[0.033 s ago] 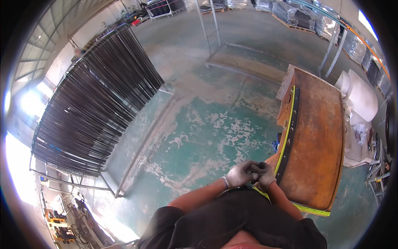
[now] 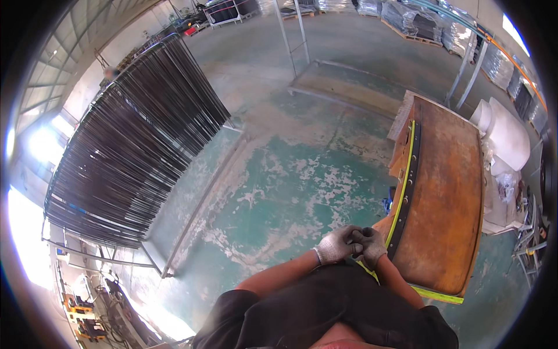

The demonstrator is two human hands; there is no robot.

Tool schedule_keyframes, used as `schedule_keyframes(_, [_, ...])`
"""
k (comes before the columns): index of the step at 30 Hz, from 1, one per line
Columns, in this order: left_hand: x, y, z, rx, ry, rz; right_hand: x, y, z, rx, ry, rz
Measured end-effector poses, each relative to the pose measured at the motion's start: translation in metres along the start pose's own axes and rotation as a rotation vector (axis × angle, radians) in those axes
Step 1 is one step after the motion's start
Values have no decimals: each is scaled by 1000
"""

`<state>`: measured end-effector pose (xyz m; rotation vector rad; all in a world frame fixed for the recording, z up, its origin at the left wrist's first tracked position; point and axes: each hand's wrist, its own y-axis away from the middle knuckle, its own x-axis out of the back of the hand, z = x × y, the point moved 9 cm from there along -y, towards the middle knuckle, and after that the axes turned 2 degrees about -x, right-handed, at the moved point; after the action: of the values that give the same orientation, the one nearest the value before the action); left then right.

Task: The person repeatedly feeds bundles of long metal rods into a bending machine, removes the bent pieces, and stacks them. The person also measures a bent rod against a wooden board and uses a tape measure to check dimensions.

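The left hand [image 2: 336, 245] and right hand [image 2: 372, 244] meet, fingers curled, by the near left corner of one table [image 2: 444, 203]; whether they hold anything I cannot tell. One black strip [image 2: 408, 189] lies along its left edge. One rack [image 2: 203, 205] carries many dark rods [image 2: 139, 139].

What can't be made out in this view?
Head view: whether the left hand or right hand holds anything; their overlap hides this.
Head view: what the blue thing beside the worktable is; too small.
Head view: detail in the bright patch at left; glare washes it out.
Head view: contents of the wrapped load, top right; too small to tell.
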<state>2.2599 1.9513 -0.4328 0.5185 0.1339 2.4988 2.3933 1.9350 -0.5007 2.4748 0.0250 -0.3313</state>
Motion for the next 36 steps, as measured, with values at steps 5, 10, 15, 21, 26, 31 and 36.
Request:
schedule_keyframes(5, [37,-25,-21,92,55,-82,-35,-13,-51,62,334,6])
schedule_keyframes(10, [104,-76,-117,268,-282,-79,50,-105,-87,308,349,324])
schedule_keyframes(15, [186,-105,-207,494,-256,-108,235,-139,-198,352,-37,740])
schedule_keyframes(21, [252,-186,-217,561,-125,-72,331,-165,-230,460,212,1136])
schedule_keyframes(26, [253,-304,-218,585,302,69,305,-187,-147,-130,886,1329])
schedule_keyframes(31, [232,-451,-203,555,379,-67,298,-177,-123,-296,920,1363])
schedule_keyframes(36, [234,-606,-169,469,245,-215,275,-174,-139,-240,874,1482])
